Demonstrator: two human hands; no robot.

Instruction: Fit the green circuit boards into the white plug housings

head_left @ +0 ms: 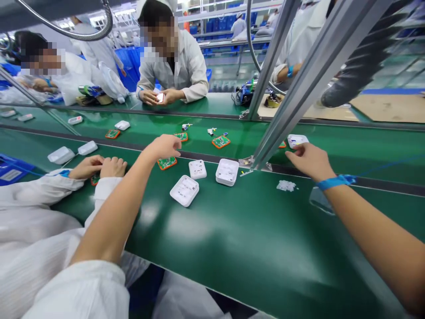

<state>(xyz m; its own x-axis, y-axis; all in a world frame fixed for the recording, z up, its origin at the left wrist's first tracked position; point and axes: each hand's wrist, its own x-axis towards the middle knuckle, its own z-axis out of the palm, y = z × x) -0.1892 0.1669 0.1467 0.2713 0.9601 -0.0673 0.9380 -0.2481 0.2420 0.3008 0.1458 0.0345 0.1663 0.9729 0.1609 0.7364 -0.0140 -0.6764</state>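
- Circuit board (167, 163) is lying on the green belt (232, 230), just under my left hand (164, 148), its long axis running left-right.
- Left hand is hovering loosely curled, gripping nothing.
- My right hand (308, 160) is touching the white cover (298, 140); I cannot tell whether it is gripping.

Assembly hall, brightly lit.
Green conveyor belts (252, 248) across whole frame; slanted aluminium posts (318, 66) upper right; blue crates (131, 60) and shelving (226, 13) along top; cardboard sheet (388, 108) at right edge.
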